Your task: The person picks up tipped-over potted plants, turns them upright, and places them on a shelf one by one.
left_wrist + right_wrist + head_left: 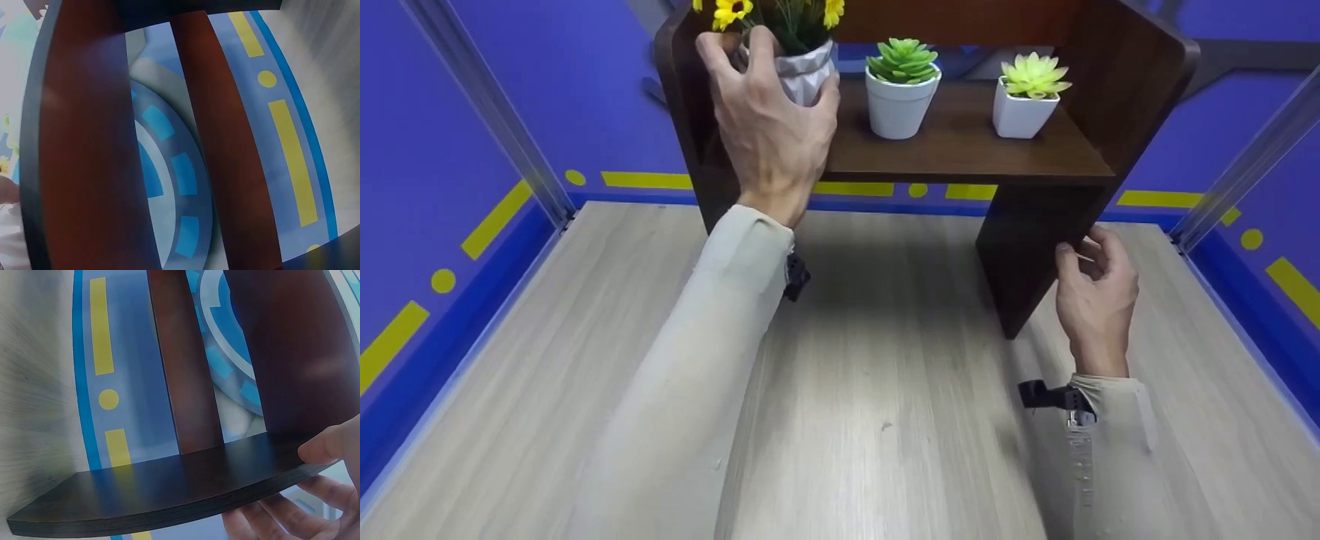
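My left hand (772, 124) grips a faceted whitish pot (804, 75) from the front, thumb on its right side and fingers on its left. Yellow artificial flowers (733, 12) rise from that pot, at the left end of the dark brown wooden shelf (960, 163). On the right, my right hand (1099, 296) pinches the edge of the shelf's side panel (1027, 247). The right wrist view shows the thumb (322, 445) on the panel's inner face and the fingers (292, 517) round its outer side. The left wrist view shows mostly the shelf's back boards (90, 140).
A round white pot with a green succulent (901, 97) stands mid-shelf. Right of it is a square white pot with a pale green succulent (1026, 112). The shelf stands on a light wood table (877, 420), with blue walls (585, 90) behind and at both sides.
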`<act>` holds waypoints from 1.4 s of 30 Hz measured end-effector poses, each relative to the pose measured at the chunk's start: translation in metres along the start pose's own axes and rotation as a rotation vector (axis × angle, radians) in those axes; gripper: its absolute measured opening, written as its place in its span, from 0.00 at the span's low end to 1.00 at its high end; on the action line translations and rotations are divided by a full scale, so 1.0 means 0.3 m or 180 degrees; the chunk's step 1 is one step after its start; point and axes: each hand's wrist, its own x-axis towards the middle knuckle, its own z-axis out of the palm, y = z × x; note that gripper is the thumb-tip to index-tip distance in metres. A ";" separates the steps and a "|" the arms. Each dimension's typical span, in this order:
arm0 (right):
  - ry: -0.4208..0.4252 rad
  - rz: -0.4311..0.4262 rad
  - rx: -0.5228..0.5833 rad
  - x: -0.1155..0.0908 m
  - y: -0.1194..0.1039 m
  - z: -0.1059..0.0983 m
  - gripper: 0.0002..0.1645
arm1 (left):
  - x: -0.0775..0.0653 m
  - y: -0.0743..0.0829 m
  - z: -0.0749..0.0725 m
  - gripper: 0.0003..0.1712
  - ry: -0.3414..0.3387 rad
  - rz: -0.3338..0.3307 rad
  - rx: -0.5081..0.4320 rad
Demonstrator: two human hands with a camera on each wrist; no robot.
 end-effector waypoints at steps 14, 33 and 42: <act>-0.0020 -0.0035 0.0010 -0.010 0.000 0.004 0.21 | -0.012 -0.017 0.005 0.38 -0.0267 -0.0106 0.0207; -0.0579 0.0012 -0.0366 -0.018 -0.031 -0.063 0.31 | -0.098 -0.012 -0.101 0.43 -0.0358 0.0463 0.0402; -0.0340 -0.0178 -0.0792 -0.061 -0.121 -0.143 0.32 | -0.178 -0.054 -0.248 0.43 -0.0518 0.0890 0.0397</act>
